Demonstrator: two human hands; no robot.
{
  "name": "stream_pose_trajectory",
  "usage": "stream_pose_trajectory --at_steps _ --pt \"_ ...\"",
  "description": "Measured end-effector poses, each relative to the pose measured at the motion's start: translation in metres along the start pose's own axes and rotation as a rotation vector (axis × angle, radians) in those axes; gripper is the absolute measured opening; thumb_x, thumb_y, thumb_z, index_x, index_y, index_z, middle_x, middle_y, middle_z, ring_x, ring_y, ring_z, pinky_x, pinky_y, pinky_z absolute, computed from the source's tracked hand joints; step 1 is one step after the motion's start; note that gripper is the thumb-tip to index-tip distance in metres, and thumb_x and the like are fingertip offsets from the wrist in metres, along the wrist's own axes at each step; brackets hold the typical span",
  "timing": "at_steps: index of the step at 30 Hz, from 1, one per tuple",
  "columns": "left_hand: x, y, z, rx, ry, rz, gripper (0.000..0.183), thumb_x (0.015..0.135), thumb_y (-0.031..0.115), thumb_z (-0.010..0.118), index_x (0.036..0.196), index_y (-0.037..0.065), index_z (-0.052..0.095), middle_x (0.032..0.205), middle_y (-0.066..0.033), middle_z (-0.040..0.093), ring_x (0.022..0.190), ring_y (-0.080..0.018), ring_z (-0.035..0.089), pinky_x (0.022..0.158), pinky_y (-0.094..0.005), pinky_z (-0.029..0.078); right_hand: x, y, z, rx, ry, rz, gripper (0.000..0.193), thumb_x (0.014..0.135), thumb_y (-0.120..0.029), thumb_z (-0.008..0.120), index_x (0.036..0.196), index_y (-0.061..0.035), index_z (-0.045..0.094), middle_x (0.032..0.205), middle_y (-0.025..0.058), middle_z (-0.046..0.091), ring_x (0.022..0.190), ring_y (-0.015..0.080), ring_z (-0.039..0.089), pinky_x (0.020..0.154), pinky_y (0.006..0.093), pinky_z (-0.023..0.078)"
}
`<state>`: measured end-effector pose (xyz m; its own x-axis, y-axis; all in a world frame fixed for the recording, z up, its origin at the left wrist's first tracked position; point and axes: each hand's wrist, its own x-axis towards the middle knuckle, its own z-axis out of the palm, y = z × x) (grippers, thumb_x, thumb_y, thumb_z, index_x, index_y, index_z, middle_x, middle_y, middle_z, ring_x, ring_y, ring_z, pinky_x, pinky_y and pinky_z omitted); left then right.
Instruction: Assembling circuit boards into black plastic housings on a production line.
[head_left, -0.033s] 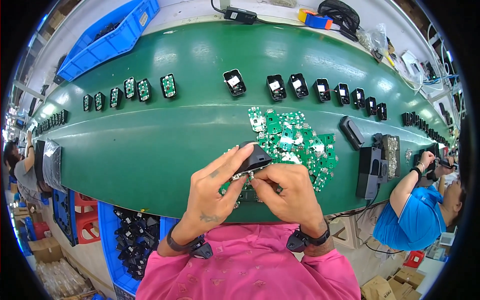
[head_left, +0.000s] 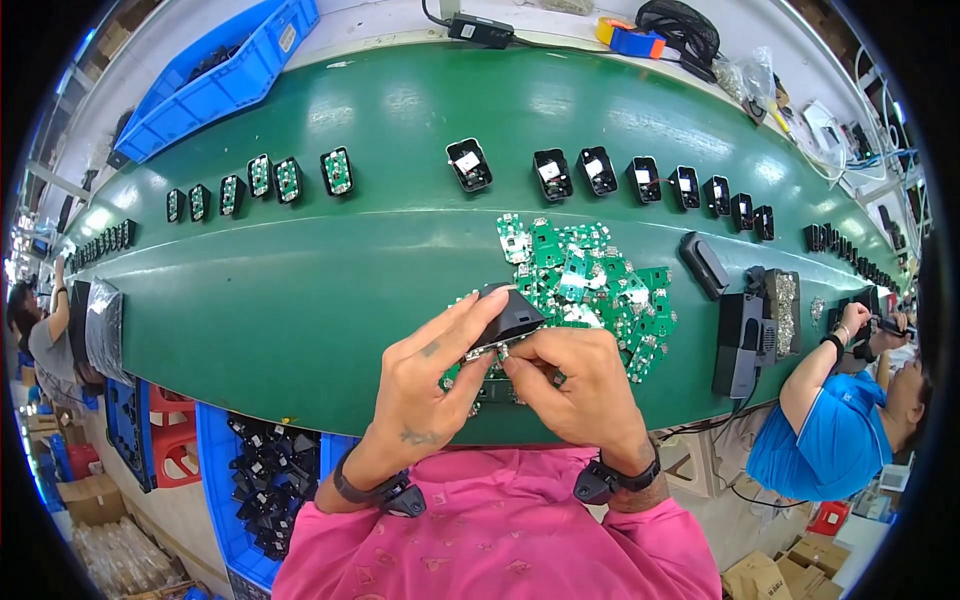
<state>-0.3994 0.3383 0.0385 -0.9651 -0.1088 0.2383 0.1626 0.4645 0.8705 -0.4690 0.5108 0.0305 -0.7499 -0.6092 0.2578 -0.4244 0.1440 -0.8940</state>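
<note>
My left hand point(head_left: 428, 365) is closed around a black plastic housing point(head_left: 513, 315), tilted on its side over the green bench. Along the housing's lower edge, facing me, small light parts show between my fingers. My right hand point(head_left: 580, 375) is closed too, its thumb and forefinger pinched at that edge. What the right fingertips hold is too small and too covered to name. Just beyond and to the right of both hands lies a loose heap of green circuit boards point(head_left: 600, 280); some boards lie under my hands.
Black housings with green boards point(head_left: 338, 172) stand in a row at left; open housings with white parts point(head_left: 552, 175) line the right. A black device point(head_left: 738, 345) and tray of small metal parts point(head_left: 787, 312) stand right. A co-worker in blue point(head_left: 825, 435) sits there. Blue bins point(head_left: 215, 85) flank the bench.
</note>
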Motion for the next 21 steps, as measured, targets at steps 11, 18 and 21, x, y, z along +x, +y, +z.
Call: stream_pose_trajectory --at_steps 11,18,21 --pt "-0.006 0.002 0.015 0.312 0.113 0.176 0.057 0.081 -0.006 0.065 0.136 0.009 0.06 0.121 -0.0248 0.063 0.086 -0.0382 0.07 0.068 -0.0384 0.057 0.0 0.0 0.005 -0.132 0.028 0.009 0.004 0.082 -0.001 0.067 0.081 0.0014 0.064 0.062 0.0103 0.061 0.05 0.0189 0.059 0.047 0.0313 0.043" --pt "-0.013 -0.009 0.022 0.267 0.112 0.03 0.058 0.084 -0.011 0.063 0.14 0.004 0.054 0.127 -0.0219 0.062 0.1 -0.0311 0.071 0.077 -0.0331 0.06 -0.009 0.008 0.017 -0.154 0.123 0.019 0.006 0.089 -0.005 0.066 0.087 0.0012 0.065 0.066 0.0105 0.063 0.054 0.0174 0.06 0.05 0.0309 0.045" --pt "-0.002 -0.003 0.024 -0.339 0.187 -0.254 0.053 0.089 -0.008 0.059 0.14 0.005 0.055 0.122 -0.0179 0.062 0.088 -0.0228 0.072 0.075 -0.0313 0.061 -0.015 0.012 0.014 -0.084 0.402 0.212 0.011 0.092 -0.008 0.066 0.09 0.0021 0.066 0.067 0.0079 0.064 0.057 0.0125 0.061 0.051 0.0291 0.046"
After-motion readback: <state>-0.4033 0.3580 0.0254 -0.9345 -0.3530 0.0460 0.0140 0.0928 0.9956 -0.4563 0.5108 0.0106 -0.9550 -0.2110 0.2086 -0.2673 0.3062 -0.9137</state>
